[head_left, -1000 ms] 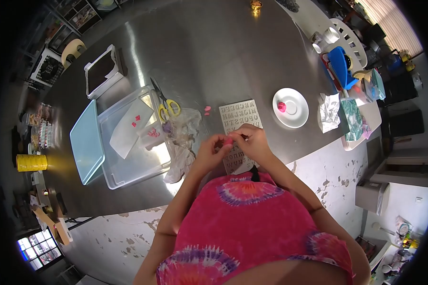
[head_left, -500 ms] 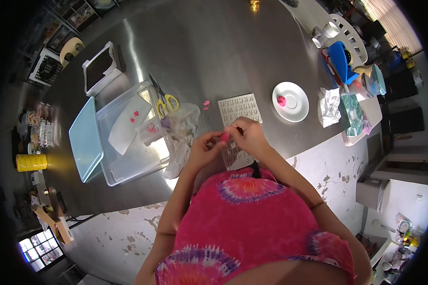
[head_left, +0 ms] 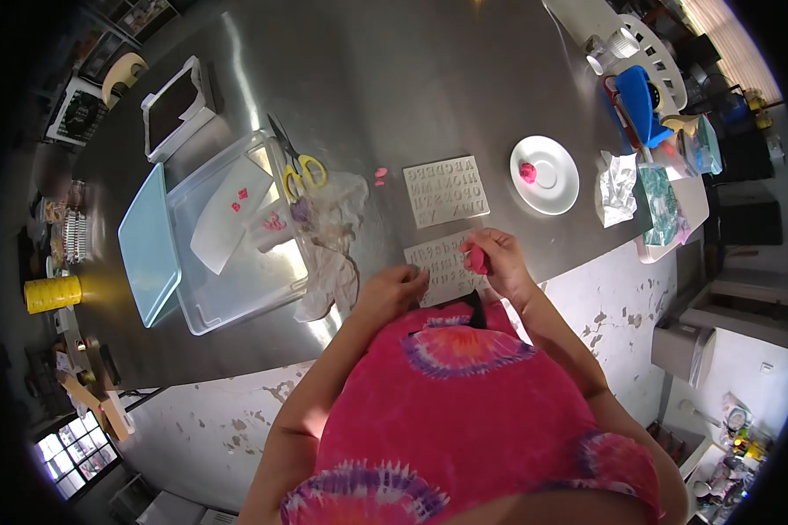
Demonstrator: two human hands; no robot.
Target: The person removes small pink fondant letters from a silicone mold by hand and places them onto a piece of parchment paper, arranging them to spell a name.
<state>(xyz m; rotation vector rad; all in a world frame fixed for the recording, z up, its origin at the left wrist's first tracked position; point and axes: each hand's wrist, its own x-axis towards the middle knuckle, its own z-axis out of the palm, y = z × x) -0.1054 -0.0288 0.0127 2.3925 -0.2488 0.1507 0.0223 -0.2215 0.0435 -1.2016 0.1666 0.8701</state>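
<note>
My right hand (head_left: 502, 261) pinches a lump of pink fondant-like dough (head_left: 476, 260) above the right side of the lower letter mould (head_left: 442, 255). The fingers of my left hand (head_left: 396, 290) are closed at that mould's left edge, with the tips over its surface. The mould is pale grey with rows of letter hollows, and its near end lies close to my body. Just beyond it rests a second letter mould (head_left: 447, 192), uncovered. To the right, a white saucer (head_left: 559, 179) bears another pink lump (head_left: 528, 172). Small pink pieces (head_left: 380, 177) lie left of the moulds.
On the left stand a clear plastic tub (head_left: 203, 308) with paper and pink letters in it, and its light-blue lid (head_left: 151, 249). Yellow-handled scissors (head_left: 305, 172) and crumpled plastic wrap (head_left: 333, 267) lie beside it. Crumpled foil (head_left: 617, 188) is at right.
My hands have parted. The right one has moved right with the pink dough, and the left has come down to the mould's left edge. The lower mould appears turned, separated from the upper one.
</note>
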